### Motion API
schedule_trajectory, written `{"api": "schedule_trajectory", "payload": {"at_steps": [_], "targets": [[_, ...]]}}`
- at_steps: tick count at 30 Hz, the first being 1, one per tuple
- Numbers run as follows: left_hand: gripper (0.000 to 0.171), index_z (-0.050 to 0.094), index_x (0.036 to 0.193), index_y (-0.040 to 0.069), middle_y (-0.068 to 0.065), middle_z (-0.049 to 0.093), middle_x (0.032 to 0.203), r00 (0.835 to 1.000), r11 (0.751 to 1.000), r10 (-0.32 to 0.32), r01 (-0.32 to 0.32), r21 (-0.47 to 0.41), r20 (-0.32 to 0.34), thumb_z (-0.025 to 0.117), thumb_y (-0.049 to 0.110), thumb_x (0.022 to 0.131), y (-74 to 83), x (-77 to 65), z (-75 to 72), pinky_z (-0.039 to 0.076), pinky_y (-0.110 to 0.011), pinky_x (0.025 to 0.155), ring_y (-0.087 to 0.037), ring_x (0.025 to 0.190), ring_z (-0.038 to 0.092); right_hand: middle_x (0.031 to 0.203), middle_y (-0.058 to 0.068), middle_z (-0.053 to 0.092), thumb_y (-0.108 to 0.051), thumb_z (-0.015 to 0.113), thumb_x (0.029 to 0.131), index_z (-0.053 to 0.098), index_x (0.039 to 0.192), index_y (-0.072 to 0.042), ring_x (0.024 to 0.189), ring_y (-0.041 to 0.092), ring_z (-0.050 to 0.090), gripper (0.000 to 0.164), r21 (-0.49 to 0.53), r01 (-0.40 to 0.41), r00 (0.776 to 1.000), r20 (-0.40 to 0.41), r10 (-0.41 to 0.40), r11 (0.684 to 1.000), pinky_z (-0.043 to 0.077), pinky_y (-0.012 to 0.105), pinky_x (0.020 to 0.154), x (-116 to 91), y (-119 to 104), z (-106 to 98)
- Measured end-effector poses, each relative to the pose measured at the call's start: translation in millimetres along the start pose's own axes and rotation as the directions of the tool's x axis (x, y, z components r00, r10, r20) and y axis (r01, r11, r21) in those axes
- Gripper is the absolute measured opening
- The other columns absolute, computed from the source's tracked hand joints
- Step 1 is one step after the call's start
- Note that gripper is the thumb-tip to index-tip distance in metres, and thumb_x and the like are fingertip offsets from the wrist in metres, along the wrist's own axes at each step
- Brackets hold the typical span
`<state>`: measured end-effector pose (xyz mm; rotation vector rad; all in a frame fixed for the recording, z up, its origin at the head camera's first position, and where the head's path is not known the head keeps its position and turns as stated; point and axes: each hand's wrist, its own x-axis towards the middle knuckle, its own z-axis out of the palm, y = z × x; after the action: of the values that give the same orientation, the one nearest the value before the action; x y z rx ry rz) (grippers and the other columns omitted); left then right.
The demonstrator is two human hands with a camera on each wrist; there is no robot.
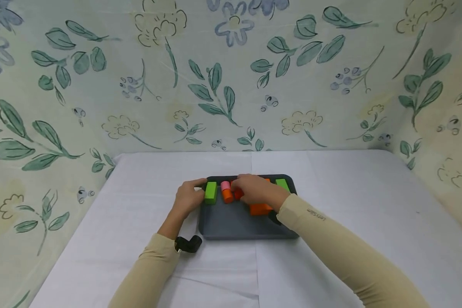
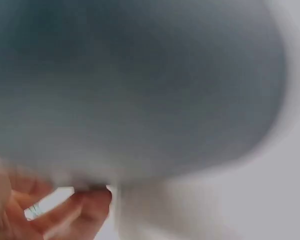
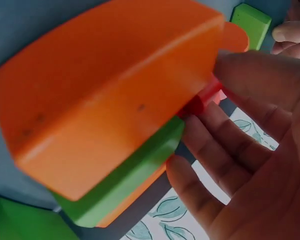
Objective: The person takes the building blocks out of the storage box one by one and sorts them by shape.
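Observation:
A dark grey tray [image 1: 231,226] holds several coloured blocks. My left hand [image 1: 188,197] grips the tray's left rim beside an upright-looking green block [image 1: 211,193]; the left wrist view is blurred, with curled fingers [image 2: 85,212] at the tray's edge. Over the tray's back middle, my right hand [image 1: 256,189] reaches down and pinches a red block [image 3: 206,96], mostly hidden by the fingers. Close to its thumb lies a large orange block [image 3: 115,95], with a long green block [image 3: 135,175] behind it. A pink cylinder [image 1: 225,185] and an orange cylinder [image 1: 227,196] lie left of the right hand.
Another green block [image 1: 282,185] lies at the tray's back right. A white cloth [image 1: 350,205] covers the table, and a floral curtain [image 1: 231,85] hangs behind it. Black straps with camera mounts [image 1: 189,244] sit at the wrists.

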<state>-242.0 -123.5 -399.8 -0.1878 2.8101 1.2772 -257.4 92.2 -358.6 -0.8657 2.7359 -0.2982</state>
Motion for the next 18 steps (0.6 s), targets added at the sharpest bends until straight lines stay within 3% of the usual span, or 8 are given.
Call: {"api": "schedule_trajectory", "payload": {"at_steps": [5,8,13,18], "targets": [[0.048,0.057,0.142,0.020,-0.012,0.057,0.144,0.995,0.994,0.066,-0.059,-0.090,0.078,0.051,0.011,0.095,-13.3,5.3,-3.9,0.052,-0.029,0.080,-0.028,0.115,0.062,0.104,0.004,0.062,-0.004,0.071,0.087,0.067,0.120,-0.014,0.091,0.020,0.054,0.034,-0.025,-0.025,1.000,-0.004,0.024,0.999,0.054,0.034,0.089,4,-3,2],[0.048,0.054,0.144,0.020,-0.014,0.052,0.149,0.990,0.987,0.086,-0.068,-0.149,0.116,0.050,0.013,0.096,-19.2,5.6,-5.2,0.055,-0.038,0.092,-0.034,0.125,0.058,0.102,0.004,0.061,-0.003,0.071,0.086,0.067,0.116,-0.013,0.089,0.021,0.054,0.032,-0.037,-0.033,0.999,-0.004,0.033,0.999,0.053,0.034,0.086,6,-4,2],[0.049,0.045,0.150,0.023,-0.011,0.037,0.160,0.965,0.966,0.120,-0.059,-0.254,0.234,0.048,0.016,0.101,-30.3,5.2,-8.0,0.043,-0.051,0.114,-0.036,0.143,0.042,0.097,0.004,0.058,0.000,0.071,0.085,0.066,0.106,-0.012,0.089,0.021,0.053,0.024,-0.037,-0.035,0.999,0.001,0.035,0.999,0.052,0.033,0.085,9,-2,4],[0.050,0.041,0.152,0.023,-0.009,0.030,0.164,0.945,0.942,0.136,-0.030,-0.335,0.298,0.047,0.015,0.103,-34.5,5.5,-11.5,0.043,-0.051,0.114,-0.033,0.145,0.040,0.092,0.003,0.059,0.001,0.070,0.085,0.062,0.103,-0.013,0.088,0.021,0.054,0.024,0.009,-0.041,0.999,0.001,0.041,0.999,0.051,0.031,0.082,12,0,5]]}}
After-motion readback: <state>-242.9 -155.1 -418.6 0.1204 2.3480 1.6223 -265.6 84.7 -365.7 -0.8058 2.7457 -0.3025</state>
